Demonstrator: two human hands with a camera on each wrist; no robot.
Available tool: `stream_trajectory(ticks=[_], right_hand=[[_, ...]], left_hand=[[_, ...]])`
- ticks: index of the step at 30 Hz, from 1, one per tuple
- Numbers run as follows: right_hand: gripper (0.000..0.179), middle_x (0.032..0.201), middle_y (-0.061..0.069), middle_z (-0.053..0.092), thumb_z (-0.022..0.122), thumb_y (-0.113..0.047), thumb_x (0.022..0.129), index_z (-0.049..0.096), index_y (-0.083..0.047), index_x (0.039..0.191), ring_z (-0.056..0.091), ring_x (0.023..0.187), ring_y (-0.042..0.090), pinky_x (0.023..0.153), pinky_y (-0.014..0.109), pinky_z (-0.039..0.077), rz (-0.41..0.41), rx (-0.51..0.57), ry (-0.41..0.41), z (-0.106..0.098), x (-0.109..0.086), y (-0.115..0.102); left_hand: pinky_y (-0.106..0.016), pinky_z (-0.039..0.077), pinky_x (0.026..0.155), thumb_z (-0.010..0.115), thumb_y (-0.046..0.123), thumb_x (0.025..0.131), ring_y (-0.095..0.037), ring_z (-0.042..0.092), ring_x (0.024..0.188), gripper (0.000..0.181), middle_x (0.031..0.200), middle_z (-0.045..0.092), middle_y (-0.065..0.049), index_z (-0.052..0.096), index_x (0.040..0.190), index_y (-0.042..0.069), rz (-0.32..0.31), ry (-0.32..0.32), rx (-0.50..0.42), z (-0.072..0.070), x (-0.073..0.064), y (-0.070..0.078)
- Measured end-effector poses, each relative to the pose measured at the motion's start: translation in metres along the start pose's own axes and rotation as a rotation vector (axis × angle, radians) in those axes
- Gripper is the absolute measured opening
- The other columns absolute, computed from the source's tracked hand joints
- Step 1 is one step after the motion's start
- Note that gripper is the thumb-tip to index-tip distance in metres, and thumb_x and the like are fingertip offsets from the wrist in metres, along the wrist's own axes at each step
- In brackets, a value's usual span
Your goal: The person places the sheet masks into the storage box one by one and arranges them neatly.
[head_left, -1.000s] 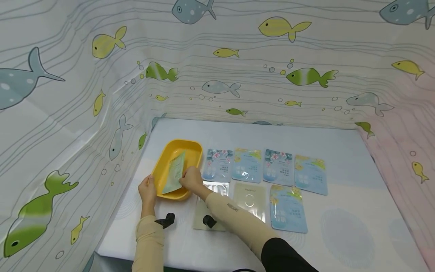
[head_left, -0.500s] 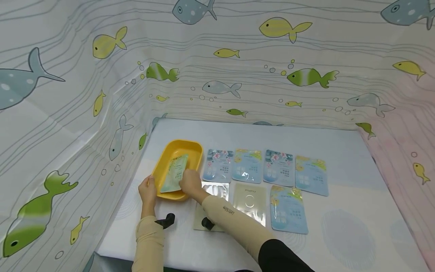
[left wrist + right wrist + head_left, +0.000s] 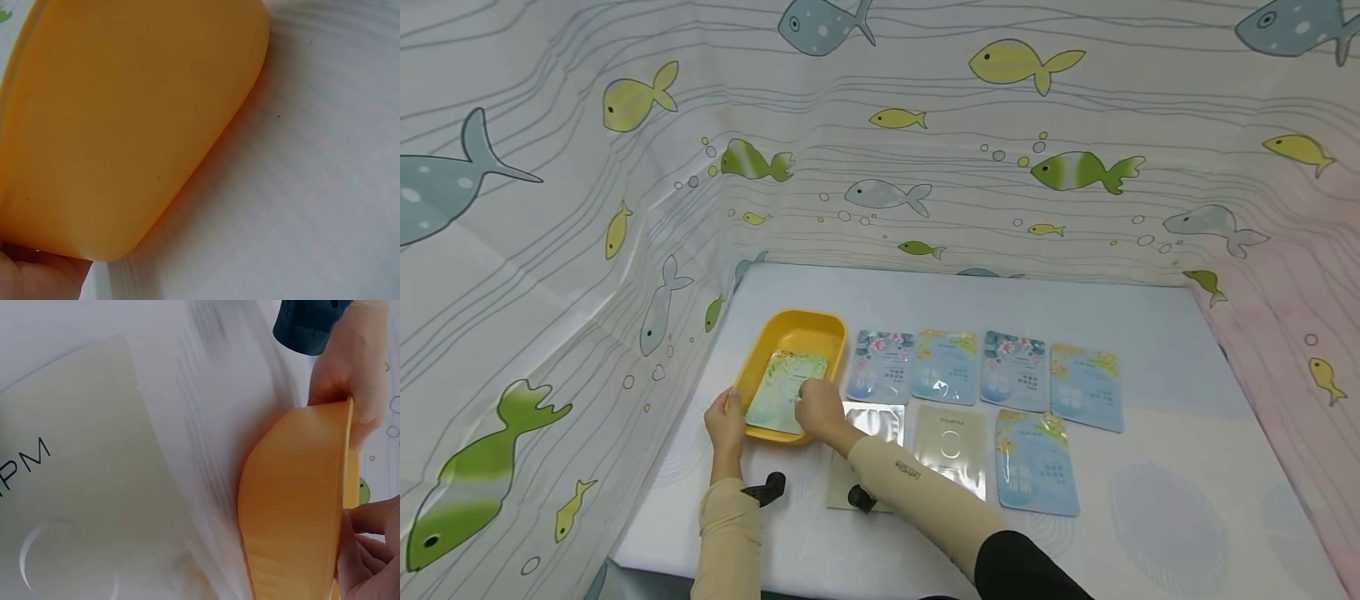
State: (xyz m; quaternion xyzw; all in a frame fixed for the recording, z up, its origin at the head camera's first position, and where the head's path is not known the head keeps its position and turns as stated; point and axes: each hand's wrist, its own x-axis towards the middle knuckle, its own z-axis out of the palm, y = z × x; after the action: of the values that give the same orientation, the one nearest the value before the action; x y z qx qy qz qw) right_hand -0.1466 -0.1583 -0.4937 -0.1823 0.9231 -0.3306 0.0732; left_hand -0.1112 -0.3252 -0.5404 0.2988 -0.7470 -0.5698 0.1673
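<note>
A green sheet mask packet (image 3: 780, 392) lies face up inside the yellow tray (image 3: 820, 327), over its near half. My left hand (image 3: 727, 419) grips the tray's left rim, thumb on top. In the left wrist view its fingers (image 3: 37, 278) sit under the tray's edge. My right hand (image 3: 820, 409) reaches over the tray's right rim, and its curled fingers pinch the packet's right edge. The right wrist view has the right hand (image 3: 374, 550) bent over the rim, with the fingertips hidden behind the tray wall.
Right of the tray, blue mask packets (image 3: 943, 367) lie in a row, with another blue packet (image 3: 1037, 462) in front. Beige packets (image 3: 951, 442) lie beside it, one partly under my right forearm. A fish-print curtain (image 3: 955, 158) surrounds the white table (image 3: 1165, 375).
The green packet has gone from tilted to flatter in the tray, its face turned up and its top edge swung right. My right hand moved slightly with it. My left hand stayed on the rim.
</note>
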Motion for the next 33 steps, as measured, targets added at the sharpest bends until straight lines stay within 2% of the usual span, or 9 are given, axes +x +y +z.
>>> stream_trajectory(ticks=[5, 8, 12, 18, 21, 27, 33], right_hand=[[0.010, 0.081, 0.003, 0.072, 0.066, -0.008, 0.085, 0.074, -0.004, 0.087, 0.065, 0.071, 0.011, 0.059, 0.015, 0.049, -0.141, 0.115, 0.025, -0.001, -0.004, 0.009], [0.011, 0.083, 0.005, 0.071, 0.065, -0.009, 0.086, 0.073, -0.002, 0.090, 0.065, 0.072, 0.010, 0.061, 0.013, 0.048, -0.178, 0.202, 0.014, -0.003, -0.008, 0.014], [0.010, 0.082, 0.003, 0.071, 0.065, -0.010, 0.087, 0.072, -0.004, 0.090, 0.062, 0.071, 0.005, 0.062, 0.010, 0.047, -0.189, 0.278, 0.005, -0.010, -0.013, 0.018], [0.014, 0.085, 0.008, 0.069, 0.064, -0.006, 0.086, 0.070, 0.003, 0.094, 0.063, 0.074, 0.012, 0.065, 0.014, 0.049, -0.149, 0.394, -0.030, -0.034, -0.025, 0.032], [0.016, 0.085, 0.010, 0.069, 0.065, -0.005, 0.084, 0.069, 0.005, 0.095, 0.064, 0.075, 0.016, 0.066, 0.017, 0.051, -0.142, 0.424, -0.008, -0.048, -0.032, 0.053], [0.016, 0.084, 0.012, 0.069, 0.065, -0.005, 0.083, 0.068, 0.005, 0.096, 0.065, 0.074, 0.020, 0.067, 0.022, 0.054, -0.097, 0.419, 0.070, -0.077, -0.057, 0.101], [0.019, 0.082, 0.010, 0.068, 0.067, -0.006, 0.084, 0.067, 0.007, 0.097, 0.063, 0.073, 0.019, 0.067, 0.023, 0.053, -0.017, 0.419, 0.060, -0.102, -0.083, 0.138]], left_hand=[[-0.050, 0.036, 0.101, 0.038, 0.020, 0.101, -0.038, 0.040, 0.124, 0.043, 0.133, 0.046, -0.030, 0.049, 0.128, -0.012, 0.014, 0.003, 0.007, 0.001, 0.001, 0.001], [-0.049, 0.035, 0.102, 0.038, 0.020, 0.101, -0.038, 0.040, 0.124, 0.043, 0.134, 0.046, -0.030, 0.049, 0.128, -0.011, 0.022, 0.000, 0.013, 0.000, 0.002, 0.001], [-0.050, 0.032, 0.106, 0.038, 0.019, 0.101, -0.039, 0.037, 0.129, 0.042, 0.136, 0.044, -0.029, 0.048, 0.130, -0.011, 0.020, -0.014, 0.026, -0.001, 0.003, 0.001], [-0.050, 0.029, 0.108, 0.036, 0.020, 0.102, -0.040, 0.033, 0.132, 0.044, 0.139, 0.040, -0.029, 0.044, 0.133, -0.010, -0.005, -0.040, 0.024, 0.000, 0.002, 0.000], [-0.050, 0.028, 0.109, 0.036, 0.020, 0.102, -0.039, 0.032, 0.133, 0.044, 0.140, 0.040, -0.028, 0.044, 0.134, -0.009, -0.008, -0.045, 0.024, 0.001, 0.001, 0.001], [-0.049, 0.028, 0.109, 0.036, 0.021, 0.102, -0.039, 0.032, 0.133, 0.045, 0.140, 0.040, -0.028, 0.043, 0.134, -0.010, -0.016, -0.043, 0.019, 0.001, 0.000, 0.004], [-0.049, 0.027, 0.109, 0.037, 0.017, 0.101, -0.040, 0.034, 0.131, 0.042, 0.137, 0.042, -0.030, 0.045, 0.131, -0.012, 0.004, -0.014, 0.017, 0.000, -0.003, 0.004]])
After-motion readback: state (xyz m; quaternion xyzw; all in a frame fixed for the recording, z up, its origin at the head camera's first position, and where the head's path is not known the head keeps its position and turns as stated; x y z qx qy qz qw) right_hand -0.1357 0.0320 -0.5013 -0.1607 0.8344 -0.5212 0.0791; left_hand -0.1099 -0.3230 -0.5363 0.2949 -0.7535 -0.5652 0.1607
